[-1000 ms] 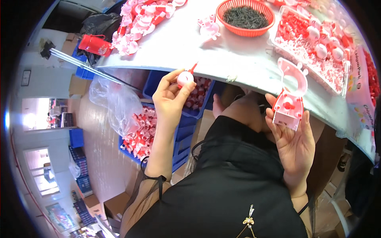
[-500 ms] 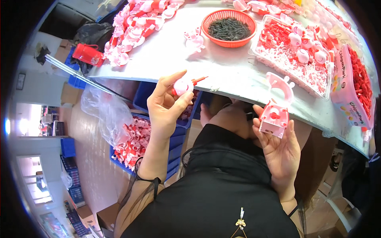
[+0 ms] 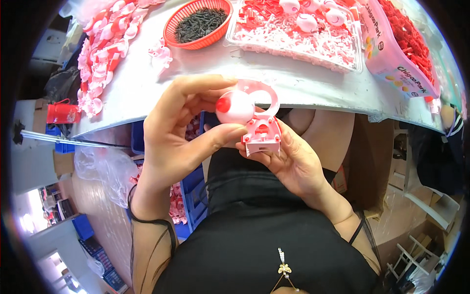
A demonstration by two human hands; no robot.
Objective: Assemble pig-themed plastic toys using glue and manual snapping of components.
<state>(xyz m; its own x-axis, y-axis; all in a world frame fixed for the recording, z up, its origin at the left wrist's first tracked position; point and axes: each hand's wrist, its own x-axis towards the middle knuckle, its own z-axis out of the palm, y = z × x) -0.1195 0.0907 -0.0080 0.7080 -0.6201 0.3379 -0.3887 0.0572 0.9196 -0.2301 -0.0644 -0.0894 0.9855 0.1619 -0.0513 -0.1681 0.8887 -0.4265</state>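
Observation:
My left hand [image 3: 171, 132] pinches a round pale-pink toy head piece [image 3: 240, 110] with a red spot on its side, thumb below and fingers behind. In my right hand [image 3: 301, 164] is a small pink and red plastic toy body [image 3: 263, 136], its boxy end toward me and red pegs showing. A pink ring-shaped part [image 3: 274, 100] stands out at the body's far side, partly hidden by the round piece. The two pieces meet or overlap in front of the table edge; whether they are joined I cannot tell.
A red basket [image 3: 169, 30] of dark screw-like pieces stands on the white table [image 3: 205, 66]. Right of it are a clear tray [image 3: 293, 50] of small pink and red parts and a pink tub [image 3: 387, 61] of red pieces. Pink parts [image 3: 105, 46] lie heaped at left.
My hands have come together, bringing the round piece against or over the toy body. The thin red stick beside the round piece no longer shows. The whole view has shifted, moving the table things leftward.

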